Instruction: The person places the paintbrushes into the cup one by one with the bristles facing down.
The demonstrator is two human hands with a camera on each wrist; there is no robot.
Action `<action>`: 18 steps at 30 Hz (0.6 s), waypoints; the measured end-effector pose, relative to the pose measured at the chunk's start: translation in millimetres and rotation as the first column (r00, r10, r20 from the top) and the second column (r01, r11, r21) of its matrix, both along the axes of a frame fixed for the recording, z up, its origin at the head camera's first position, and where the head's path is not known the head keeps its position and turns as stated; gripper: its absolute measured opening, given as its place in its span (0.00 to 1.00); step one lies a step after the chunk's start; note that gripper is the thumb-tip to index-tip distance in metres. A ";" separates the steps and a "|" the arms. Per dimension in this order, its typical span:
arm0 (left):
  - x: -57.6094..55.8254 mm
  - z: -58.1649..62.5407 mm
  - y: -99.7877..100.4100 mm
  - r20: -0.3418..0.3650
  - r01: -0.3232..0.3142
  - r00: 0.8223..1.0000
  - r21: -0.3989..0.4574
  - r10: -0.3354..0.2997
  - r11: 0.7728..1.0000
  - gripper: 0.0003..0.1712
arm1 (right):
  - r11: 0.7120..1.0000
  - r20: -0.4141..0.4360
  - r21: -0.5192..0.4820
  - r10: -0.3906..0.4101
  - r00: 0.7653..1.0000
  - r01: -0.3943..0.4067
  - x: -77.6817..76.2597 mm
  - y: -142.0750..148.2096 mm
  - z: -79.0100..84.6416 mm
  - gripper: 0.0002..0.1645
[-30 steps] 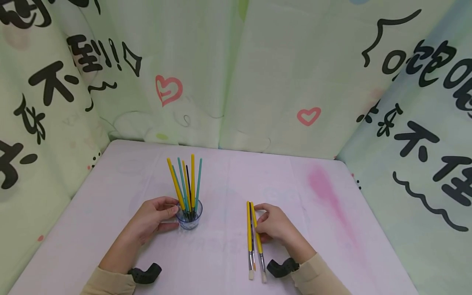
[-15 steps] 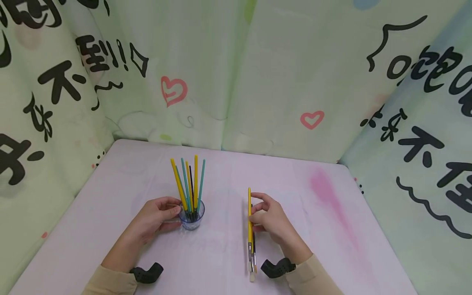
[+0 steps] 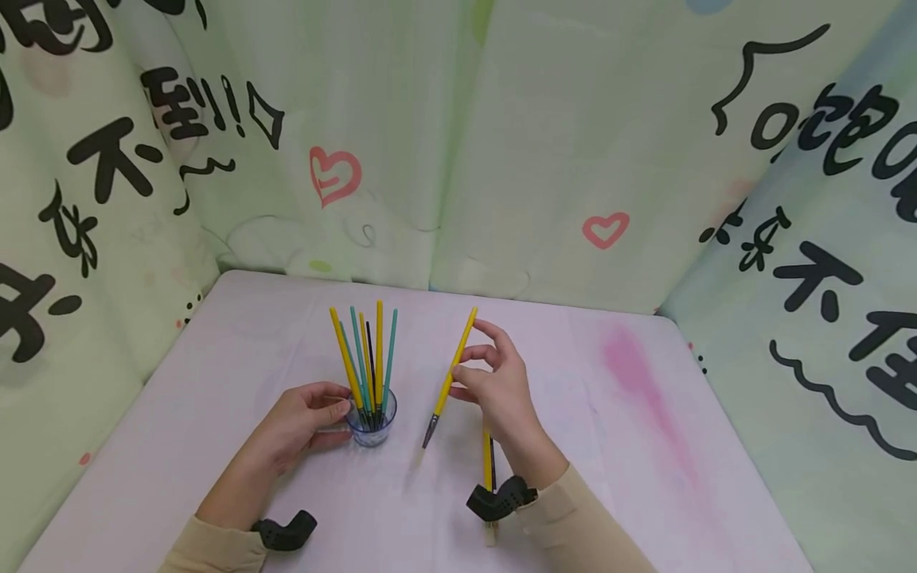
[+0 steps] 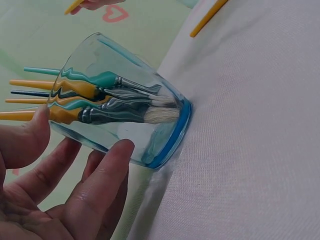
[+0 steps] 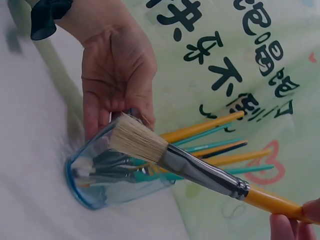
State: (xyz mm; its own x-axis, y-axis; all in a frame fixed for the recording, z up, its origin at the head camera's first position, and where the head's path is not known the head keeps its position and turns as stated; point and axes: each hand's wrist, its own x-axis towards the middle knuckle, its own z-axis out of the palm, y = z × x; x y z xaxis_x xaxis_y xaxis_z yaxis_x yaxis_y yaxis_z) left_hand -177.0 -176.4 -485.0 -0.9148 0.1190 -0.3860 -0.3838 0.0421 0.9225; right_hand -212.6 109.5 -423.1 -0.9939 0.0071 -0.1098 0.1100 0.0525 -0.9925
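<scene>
My left hand (image 3: 308, 422) holds the side of a clear bluish cup (image 3: 372, 437) on the table, its thumb and fingers about the wall in the left wrist view. Several paintbrushes (image 3: 346, 358) with yellow, teal and black handles lean in the cup, bristles down. My right hand (image 3: 494, 386) pinches a yellow-handled paintbrush (image 3: 446, 391), tilted with its pale bristles down, to the right of the cup. In the right wrist view, that brush (image 5: 202, 172) crosses in front of the cup (image 5: 82, 197). Under my right wrist lie a yellow and a black paintbrush (image 3: 488, 461), partly hidden.
A pale pink cloth (image 3: 301, 334) covers the table, with a darker pink streak (image 3: 637, 374) at the right. Green curtains (image 3: 530, 159) with black writing and red hearts stand round the back and sides. A black wrist camera mount (image 3: 501, 499) overlaps the lying brushes.
My right hand has lifted one yellow paintbrush off the table, carried it forward and left towards the cup, and tilted it. The left hand and cup have stayed in place.
</scene>
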 end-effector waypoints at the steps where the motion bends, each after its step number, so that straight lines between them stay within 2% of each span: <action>1: 0.0 0.1 -0.2 -0.004 0.004 1.000 0.002 -0.004 1.000 0.23 | 1.000 -0.020 -0.018 -0.009 1.000 0.009 -0.7 -4.3 2.9 0.45; 5: -0.5 0.7 -0.3 -0.010 0.010 1.000 0.012 -0.010 1.000 0.23 | 0.993 -0.094 -0.105 -0.057 0.994 0.047 -3.2 -20.1 11.6 0.44; 10: -0.2 1.1 0.0 -0.010 0.013 1.000 0.013 -0.013 1.000 0.22 | 0.982 -0.181 -0.182 -0.091 0.979 0.057 -3.7 -38.0 13.8 0.43; 13: 0.5 1.7 -0.2 -0.011 0.014 1.000 0.018 -0.013 1.000 0.22 | 0.987 -0.237 -0.155 -0.084 0.968 0.048 -4.4 -47.5 10.1 0.43; 18: 1.0 1.9 -1.2 -0.023 0.018 1.000 0.028 -0.017 0.999 0.22 | 0.997 -0.294 -0.070 -0.026 0.955 0.005 -5.1 -59.1 0.0 0.44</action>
State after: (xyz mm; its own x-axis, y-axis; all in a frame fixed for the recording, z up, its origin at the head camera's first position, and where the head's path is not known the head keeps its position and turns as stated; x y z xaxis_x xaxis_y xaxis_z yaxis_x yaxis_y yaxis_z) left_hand -176.0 -177.6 -483.0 -0.9209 0.1459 -0.3615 -0.3622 0.0225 0.9318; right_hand -217.6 50.4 -423.0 -0.9820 0.0257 0.1870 -0.1875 -0.0158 -0.9821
